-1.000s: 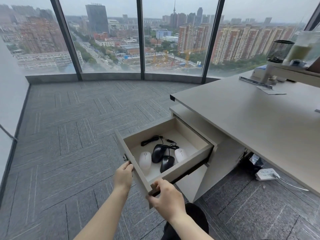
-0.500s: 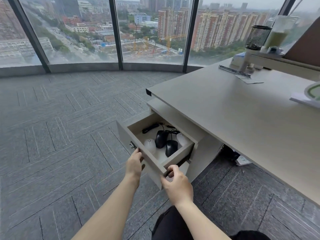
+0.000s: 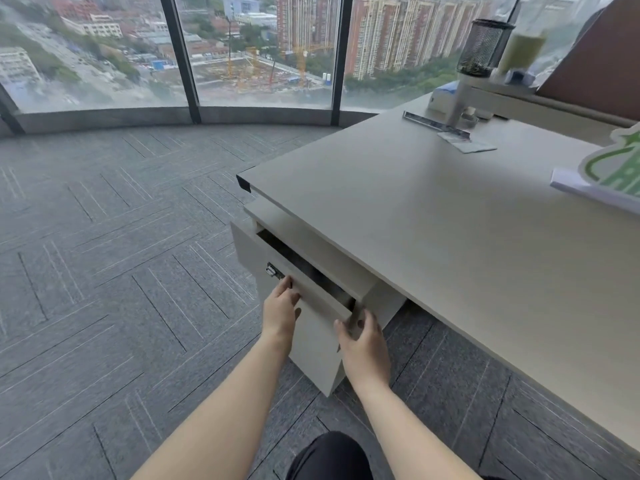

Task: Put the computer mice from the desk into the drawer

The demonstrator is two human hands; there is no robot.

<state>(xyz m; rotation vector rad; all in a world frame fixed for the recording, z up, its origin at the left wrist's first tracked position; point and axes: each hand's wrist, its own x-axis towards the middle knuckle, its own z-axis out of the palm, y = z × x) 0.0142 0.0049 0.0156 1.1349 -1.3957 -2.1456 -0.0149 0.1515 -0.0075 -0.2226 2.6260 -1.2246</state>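
Beige drawer under the desk, nearly shut: only a narrow dark slit stays open along its top edge, running from 10 o'clock to 4 o'clock. A small metal lock sits on its front panel. Inside is in shadow (no mice can be made out). The desk's near surface is bare.
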